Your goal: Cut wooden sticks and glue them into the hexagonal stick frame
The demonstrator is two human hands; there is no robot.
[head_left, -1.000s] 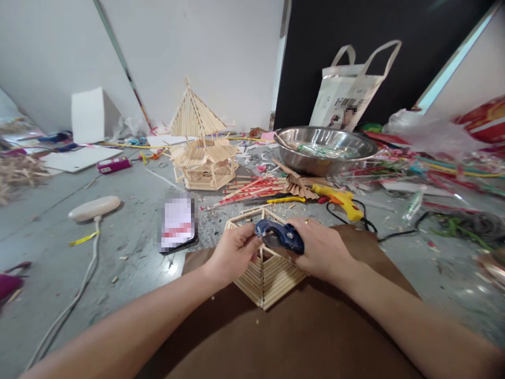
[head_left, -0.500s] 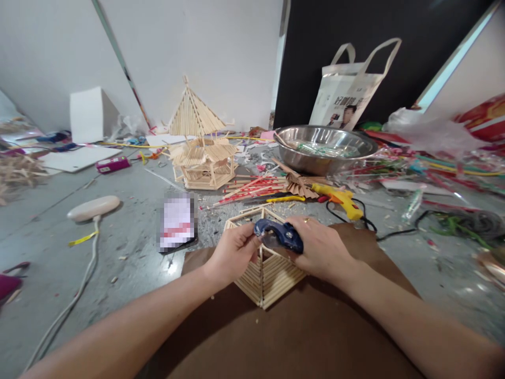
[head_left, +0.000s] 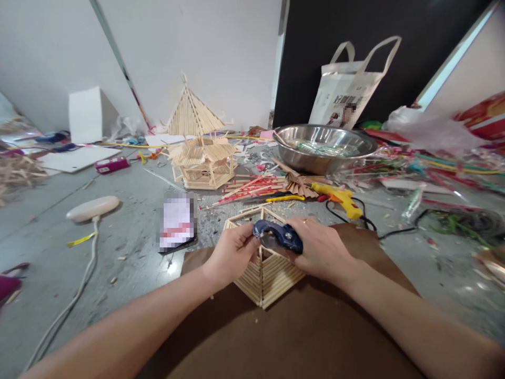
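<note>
My right hand (head_left: 325,247) is wrapped around a blue pipe cutter (head_left: 291,238) with a hooked jaw and a metal blade. At the jaw's left end, the fingers of my left hand (head_left: 232,255) are pinched together; what they hold is hidden. Directly below both hands, a many-sided frame of thin wooden sticks (head_left: 281,279) shows sloping panels of sticks laid side by side. Its middle is partly covered by my hands and the cutter. The frame's near part lies over a brown cloth (head_left: 252,337).
Beyond my hands stands a stick pavilion with a pointed roof (head_left: 203,163). Red-wrapped sticks (head_left: 256,188), a yellow glue gun (head_left: 341,199) and a steel basin (head_left: 327,160) lie to its right. A blurred-out phone-like object (head_left: 177,223) and a white corded device (head_left: 93,208) are at left.
Hardly anything differs. Both hands and the pipe cutter keep their place over the stick frame; the whole view has shifted very slightly.
</note>
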